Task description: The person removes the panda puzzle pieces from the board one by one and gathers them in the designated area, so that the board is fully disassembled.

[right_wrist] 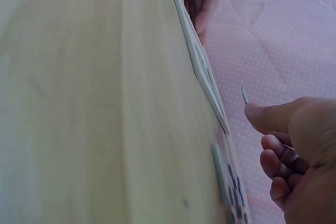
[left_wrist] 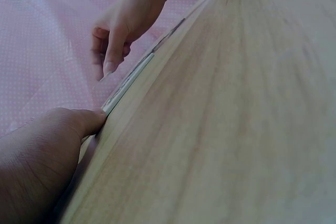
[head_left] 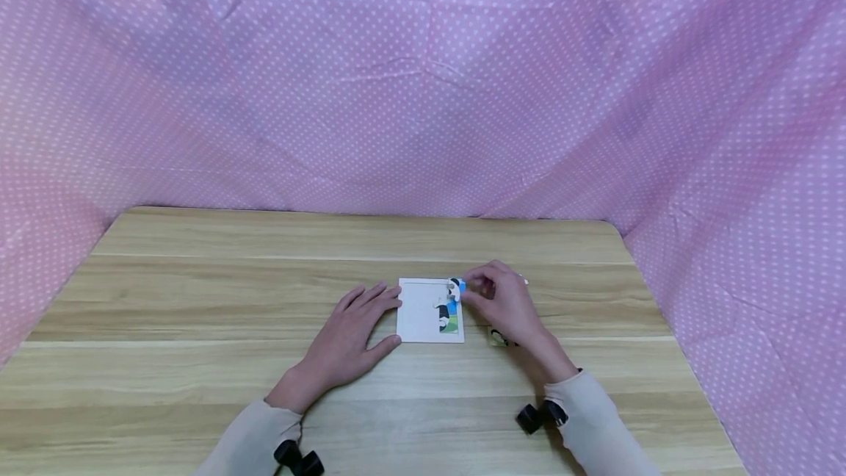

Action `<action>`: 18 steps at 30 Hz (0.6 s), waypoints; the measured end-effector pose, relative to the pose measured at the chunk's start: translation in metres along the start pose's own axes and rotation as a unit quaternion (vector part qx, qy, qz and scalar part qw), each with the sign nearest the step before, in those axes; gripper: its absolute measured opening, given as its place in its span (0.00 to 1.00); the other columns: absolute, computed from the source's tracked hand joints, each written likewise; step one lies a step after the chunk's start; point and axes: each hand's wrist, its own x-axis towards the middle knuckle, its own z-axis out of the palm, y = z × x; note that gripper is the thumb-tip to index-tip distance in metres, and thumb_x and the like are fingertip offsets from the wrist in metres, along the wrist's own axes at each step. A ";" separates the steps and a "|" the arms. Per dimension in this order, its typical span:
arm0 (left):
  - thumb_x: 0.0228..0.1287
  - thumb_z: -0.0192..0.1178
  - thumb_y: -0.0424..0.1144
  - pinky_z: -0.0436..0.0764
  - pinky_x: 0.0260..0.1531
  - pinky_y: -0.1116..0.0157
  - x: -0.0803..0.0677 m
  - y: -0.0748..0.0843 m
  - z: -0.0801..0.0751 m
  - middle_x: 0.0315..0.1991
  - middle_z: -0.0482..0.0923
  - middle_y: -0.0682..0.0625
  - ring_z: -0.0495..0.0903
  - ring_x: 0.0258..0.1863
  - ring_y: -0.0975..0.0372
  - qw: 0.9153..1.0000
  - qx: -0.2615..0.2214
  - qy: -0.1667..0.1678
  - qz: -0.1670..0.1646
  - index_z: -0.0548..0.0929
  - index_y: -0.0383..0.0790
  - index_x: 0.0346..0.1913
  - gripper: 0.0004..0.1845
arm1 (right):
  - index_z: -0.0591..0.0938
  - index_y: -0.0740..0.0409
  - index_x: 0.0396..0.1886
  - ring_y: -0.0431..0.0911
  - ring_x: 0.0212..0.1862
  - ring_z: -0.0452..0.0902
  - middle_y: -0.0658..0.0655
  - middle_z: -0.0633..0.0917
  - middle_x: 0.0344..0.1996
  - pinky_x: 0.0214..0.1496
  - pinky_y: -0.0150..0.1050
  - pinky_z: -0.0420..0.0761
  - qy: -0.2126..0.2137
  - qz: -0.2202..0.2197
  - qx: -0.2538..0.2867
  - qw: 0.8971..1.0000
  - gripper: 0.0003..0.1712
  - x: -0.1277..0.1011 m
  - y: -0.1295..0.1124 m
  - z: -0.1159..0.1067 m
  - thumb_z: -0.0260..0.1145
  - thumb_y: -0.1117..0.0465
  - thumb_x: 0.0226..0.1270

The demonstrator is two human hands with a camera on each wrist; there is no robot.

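Note:
A white square puzzle board [head_left: 416, 314] lies flat on the table, with a picture piece [head_left: 449, 318] in its lower right part. My left hand [head_left: 346, 340] rests along the board's left side, its fingers spread and fairly straight, with fingertips and thumb at the edge. Over the board's upper right corner, my right hand [head_left: 505, 303] pinches a small puzzle piece [head_left: 456, 288] printed in blue, black and white. In the right wrist view this thin piece [right_wrist: 244, 96] sticks out from the thumb tip, raised above the board.
Another picture piece [head_left: 499, 338] lies right of the board, partly hidden by my right hand. A bit of something white [head_left: 526, 280] shows behind that hand. The wooden table [head_left: 218, 285] ends at a pink dotted cloth [head_left: 423, 94].

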 end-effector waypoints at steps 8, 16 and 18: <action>0.79 0.67 0.55 0.55 0.87 0.44 -0.001 0.000 0.000 0.84 0.70 0.50 0.63 0.86 0.51 1.000 -0.002 0.001 0.001 0.79 0.42 0.76 0.32 | 0.92 0.65 0.50 0.45 0.39 0.80 0.57 0.85 0.40 0.39 0.31 0.82 0.015 0.005 -0.012 1.000 0.15 -0.004 0.016 -0.020 0.84 0.69 0.65; 0.79 0.67 0.55 0.55 0.87 0.44 -0.001 -0.001 0.001 0.84 0.70 0.50 0.63 0.86 0.51 1.000 -0.002 0.001 0.001 0.79 0.42 0.76 0.32 | 0.92 0.65 0.50 0.46 0.38 0.80 0.59 0.86 0.39 0.38 0.30 0.81 0.040 0.011 -0.025 0.999 0.14 -0.010 0.032 -0.040 0.83 0.70 0.66; 0.79 0.67 0.55 0.56 0.87 0.44 0.000 -0.001 0.001 0.84 0.70 0.50 0.63 0.86 0.51 1.000 0.000 0.002 0.002 0.79 0.42 0.76 0.32 | 0.92 0.65 0.50 0.46 0.39 0.80 0.58 0.85 0.39 0.39 0.29 0.81 0.044 0.015 -0.025 0.999 0.14 -0.012 0.036 -0.044 0.82 0.70 0.66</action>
